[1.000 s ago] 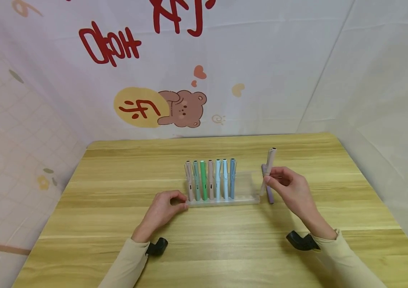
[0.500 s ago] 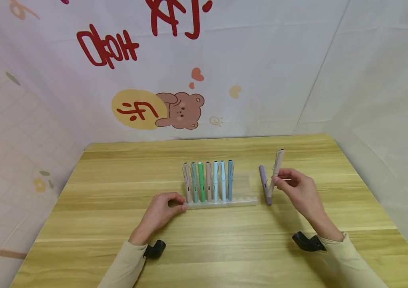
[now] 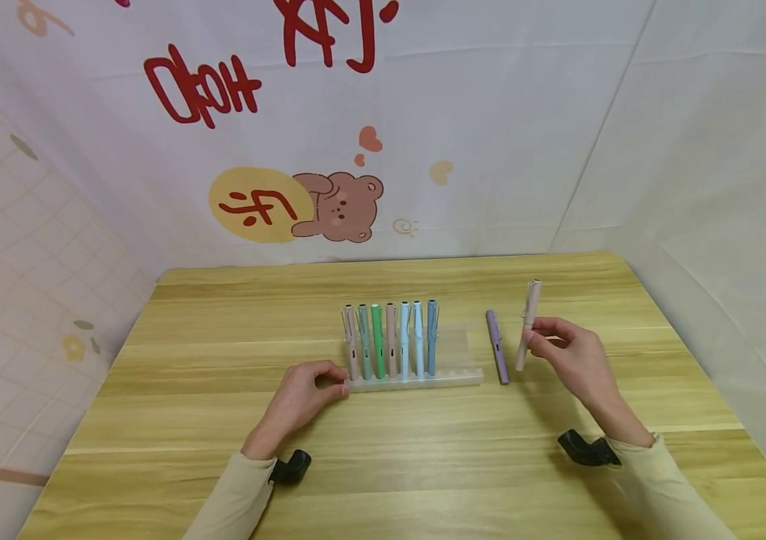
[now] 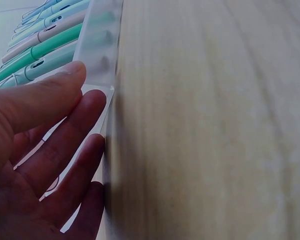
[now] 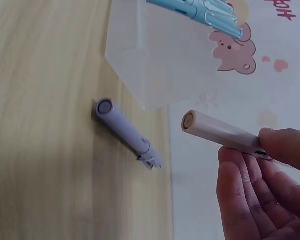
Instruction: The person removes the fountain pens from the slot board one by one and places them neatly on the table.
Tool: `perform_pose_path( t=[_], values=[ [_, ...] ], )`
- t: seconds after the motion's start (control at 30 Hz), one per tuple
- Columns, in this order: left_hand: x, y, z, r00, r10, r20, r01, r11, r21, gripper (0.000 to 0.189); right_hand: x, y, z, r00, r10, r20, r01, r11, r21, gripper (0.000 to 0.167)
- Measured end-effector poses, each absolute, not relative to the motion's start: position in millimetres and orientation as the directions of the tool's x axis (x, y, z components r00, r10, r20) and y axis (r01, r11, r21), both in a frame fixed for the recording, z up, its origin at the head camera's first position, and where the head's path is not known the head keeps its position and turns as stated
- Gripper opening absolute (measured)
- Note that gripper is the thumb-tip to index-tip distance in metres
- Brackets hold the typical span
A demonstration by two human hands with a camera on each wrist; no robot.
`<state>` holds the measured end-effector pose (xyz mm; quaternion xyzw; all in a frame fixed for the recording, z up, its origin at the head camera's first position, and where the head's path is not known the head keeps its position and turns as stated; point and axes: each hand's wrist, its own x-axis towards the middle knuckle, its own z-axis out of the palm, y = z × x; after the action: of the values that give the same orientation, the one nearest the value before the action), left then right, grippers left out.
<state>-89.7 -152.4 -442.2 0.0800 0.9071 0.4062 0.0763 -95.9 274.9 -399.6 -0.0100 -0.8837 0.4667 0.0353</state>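
Observation:
In the head view my right hand point(image 3: 568, 356) holds a pale beige-pink pen point(image 3: 530, 322) near upright between thumb and fingers, its lower end over the table. The right wrist view shows the pen's round end point(image 5: 189, 121) pointing away from the fingers. My left hand point(image 3: 304, 394) pinches the left end of a clear pen rack point(image 3: 450, 379), thumb in front. Several capped pens stand in the rack's left part, among them a green pen point(image 3: 379, 341) and a blue pen point(image 3: 433, 337). A purple pen point(image 3: 498, 349) lies on the table between rack and right hand.
The wooden table point(image 3: 396, 472) reaches back to a white cloth wall point(image 3: 504, 112) printed with a bear and red characters. A dark wrist mount point(image 3: 291, 467) sits at the left cuff, another wrist mount point(image 3: 588, 448) at the right.
My right hand has carried the beige-pink pen to the right, away from the rack's end and past the purple pen, tilting it more upright. The left hand stays at the rack.

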Motion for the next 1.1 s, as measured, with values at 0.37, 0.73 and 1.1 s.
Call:
perform_pose_path(
  t=[0.37, 0.73, 1.1],
  values=[
    [-90, -153, -443, -0.976, 0.205, -0.078, 0.078, 0.657, 0.75, 0.01, -102, 285, -408, -0.999, 0.033, 0.01, 0.009, 0.528, -0.849, 0.044],
    [-92, -154, -443, -0.975, 0.211, -0.07, 0.089, 0.659, 0.747, 0.01, -109, 290, -413, -0.997, 0.009, -0.076, 0.068, 0.562, -0.825, 0.046],
    [-92, -154, -441, -0.974, 0.211, -0.08, 0.08, 0.656, 0.75, 0.01, -113, 290, -416, -0.99, -0.01, -0.143, 0.114, 0.547, -0.829, 0.049]
  ],
)
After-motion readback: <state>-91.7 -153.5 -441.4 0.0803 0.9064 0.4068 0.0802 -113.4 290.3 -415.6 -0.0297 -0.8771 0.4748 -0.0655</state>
